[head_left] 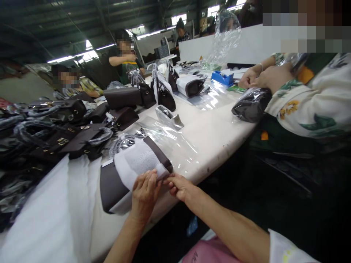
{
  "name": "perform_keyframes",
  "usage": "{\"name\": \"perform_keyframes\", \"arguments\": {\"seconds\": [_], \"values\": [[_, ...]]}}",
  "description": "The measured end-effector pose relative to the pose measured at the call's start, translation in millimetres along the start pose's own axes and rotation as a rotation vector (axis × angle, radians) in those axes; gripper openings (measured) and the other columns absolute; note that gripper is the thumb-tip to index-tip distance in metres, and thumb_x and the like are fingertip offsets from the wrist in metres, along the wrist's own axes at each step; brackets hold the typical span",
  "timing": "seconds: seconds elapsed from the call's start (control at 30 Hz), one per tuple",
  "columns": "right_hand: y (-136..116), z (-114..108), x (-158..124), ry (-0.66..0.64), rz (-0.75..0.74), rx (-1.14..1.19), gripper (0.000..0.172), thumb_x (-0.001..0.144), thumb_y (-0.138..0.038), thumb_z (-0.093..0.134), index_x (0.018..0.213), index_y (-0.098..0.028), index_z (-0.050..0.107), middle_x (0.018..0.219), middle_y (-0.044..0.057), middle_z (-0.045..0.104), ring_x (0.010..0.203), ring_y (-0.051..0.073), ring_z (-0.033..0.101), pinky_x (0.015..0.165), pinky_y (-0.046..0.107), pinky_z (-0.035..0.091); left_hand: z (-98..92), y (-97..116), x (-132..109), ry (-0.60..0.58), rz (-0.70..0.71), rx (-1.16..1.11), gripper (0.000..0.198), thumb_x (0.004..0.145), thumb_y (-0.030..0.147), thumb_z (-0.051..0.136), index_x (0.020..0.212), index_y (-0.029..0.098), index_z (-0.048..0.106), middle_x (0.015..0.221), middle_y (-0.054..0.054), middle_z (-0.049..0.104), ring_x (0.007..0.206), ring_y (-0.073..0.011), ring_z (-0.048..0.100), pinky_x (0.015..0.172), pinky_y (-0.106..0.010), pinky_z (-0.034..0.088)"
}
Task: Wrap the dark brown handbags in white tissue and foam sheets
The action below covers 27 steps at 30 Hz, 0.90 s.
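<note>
You had both hands at the near edge of the white table (pixel 219 135), working on a dark brown bag (pixel 109 188) that lay flat on its side in front of you. A white foam sheet (pixel 134 162) was folded over the bag's middle, and its free end came down to the corner nearest you. Your left hand (pixel 144 195) sat on that end with the back of the hand up, fingers bent and held together on top of the foam and the thumb pressed in beside them, so a fold of the sheet was gripped there. Your right hand (pixel 179 187) came in from the right, fingers curled, with thumb and fingertips closed on the foam's corner, right beside your left thumb (the two hands were almost touching). The bag therefore lay mostly beyond and to the left of your grip, with only its near right corner under your fingers.

Just past the bag a clear plastic sleeve (pixel 170 140) lay flat on the table, and a tape dispenser (pixel 168 116) stood behind it. To your left was a heap of dark bags (pixel 55 135) with wrapped handles. Across the table on the right, a co-worker's hands (pixel 257 76) were over a plastic-covered bag (pixel 251 104), with a blue dispenser (pixel 222 77) near them.
</note>
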State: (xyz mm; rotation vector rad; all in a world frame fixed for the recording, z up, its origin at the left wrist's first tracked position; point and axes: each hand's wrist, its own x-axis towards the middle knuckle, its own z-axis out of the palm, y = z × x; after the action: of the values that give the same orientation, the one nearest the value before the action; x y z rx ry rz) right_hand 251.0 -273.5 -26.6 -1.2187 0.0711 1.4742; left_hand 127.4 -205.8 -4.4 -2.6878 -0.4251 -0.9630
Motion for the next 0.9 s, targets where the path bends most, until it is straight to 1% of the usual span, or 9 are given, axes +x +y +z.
{"name": "perform_keyframes", "arguments": {"seconds": [0.1,0.17,0.27,0.37,0.47,0.6,0.73,0.83,0.9], "values": [[3.6,-14.1,-9.0,0.03,-0.051,-0.059,0.009,0.088,-0.02,0.052,0.086,-0.011,0.052,0.061,-0.007,0.045,0.042,0.001,0.038,0.035,0.011,0.028,-0.5,-0.6,0.8,-0.013,-0.021,0.018,0.023,0.081,0.016,0.058,0.103,0.014,0.053,0.101,-0.009,0.067,0.094,-0.023,0.061,0.087,-0.037,0.043],[7.7,-23.9,-16.7,0.041,-0.144,-0.115,0.005,0.084,-0.015,0.053,0.087,-0.013,0.051,0.059,-0.008,0.044,0.039,0.001,0.037,0.033,0.011,0.023,-0.5,-0.9,1.1,-0.016,-0.025,0.013,0.022,0.081,0.016,0.058,0.103,0.014,0.054,0.101,-0.009,0.067,0.094,-0.0226,0.061,0.086,-0.036,0.043],[12.4,-30.7,-21.9,0.034,-0.353,-0.238,0.017,0.074,-0.018,0.06,0.089,-0.016,0.054,0.066,-0.007,0.051,0.036,0.002,0.041,0.031,0.013,0.024,0.0,-1.0,0.4,-0.011,-0.039,0.006,0.022,0.082,0.017,0.058,0.103,0.015,0.053,0.102,-0.009,0.067,0.095,-0.0224,0.061,0.087,-0.036,0.043],[12.6,-25.4,-16.0,0.018,-0.548,-0.387,0.022,0.067,-0.024,0.066,0.088,-0.018,0.06,0.07,-0.006,0.054,0.037,0.003,0.044,0.034,0.015,0.031,-0.4,-0.2,-0.5,-0.015,-0.047,0.001,0.024,0.081,0.016,0.058,0.104,0.015,0.053,0.103,-0.009,0.067,0.096,-0.0229,0.06,0.087,-0.037,0.043],[11.7,-13.9,-5.2,0.021,-0.664,-0.517,0.01,0.07,-0.025,0.062,0.077,-0.018,0.063,0.066,-0.004,0.056,0.04,0.005,0.045,0.038,0.017,0.034,-1.6,1.1,-0.3,-0.024,-0.058,-0.004,0.025,0.081,0.015,0.059,0.104,0.014,0.052,0.103,-0.009,0.066,0.096,-0.0237,0.06,0.087,-0.037,0.044],[16.1,-3.8,11.1,0.108,-0.749,-0.661,0.009,0.073,-0.02,0.056,0.066,-0.017,0.06,0.06,-0.001,0.057,0.048,0.009,0.049,0.045,0.019,0.035,-0.5,2.4,0.9,-0.015,-0.06,-0.008,0.023,0.081,0.016,0.059,0.103,0.015,0.053,0.104,-0.009,0.066,0.097,-0.0231,0.06,0.088,-0.037,0.043],[17.9,-9.1,20.4,0.203,-0.792,-0.784,0.019,0.072,-0.026,0.06,0.057,-0.017,0.054,0.051,-0.001,0.052,0.047,0.012,0.048,0.046,0.022,0.034,2.6,3.3,0.4,-0.002,-0.06,0.025,0.019,0.081,0.014,0.056,0.1,0.014,0.054,0.103,-0.008,0.067,0.097,-0.0224,0.061,0.089,-0.037,0.042],[6.8,-19.3,7.6,0.223,-0.908,-0.863,0.01,0.071,-0.024,0.061,0.064,-0.019,0.056,0.056,0.0,0.055,0.054,0.014,0.052,0.056,0.026,0.041,3.6,4.2,-1.3,-0.003,-0.067,0.031,0.022,0.081,0.013,0.057,0.102,0.014,0.053,0.103,-0.009,0.067,0.097,-0.0222,0.061,0.089,-0.036,0.042],[-4.7,-23.3,-8.0,0.227,-1.022,-0.885,0.006,0.075,-0.025,0.058,0.077,-0.02,0.058,0.071,0.003,0.06,0.072,0.018,0.058,0.072,0.031,0.045,4.2,4.4,-2.5,0.001,-0.076,0.03,0.026,0.08,0.012,0.057,0.105,0.014,0.052,0.103,-0.008,0.067,0.097,-0.022,0.061,0.09,-0.036,0.042]]}}
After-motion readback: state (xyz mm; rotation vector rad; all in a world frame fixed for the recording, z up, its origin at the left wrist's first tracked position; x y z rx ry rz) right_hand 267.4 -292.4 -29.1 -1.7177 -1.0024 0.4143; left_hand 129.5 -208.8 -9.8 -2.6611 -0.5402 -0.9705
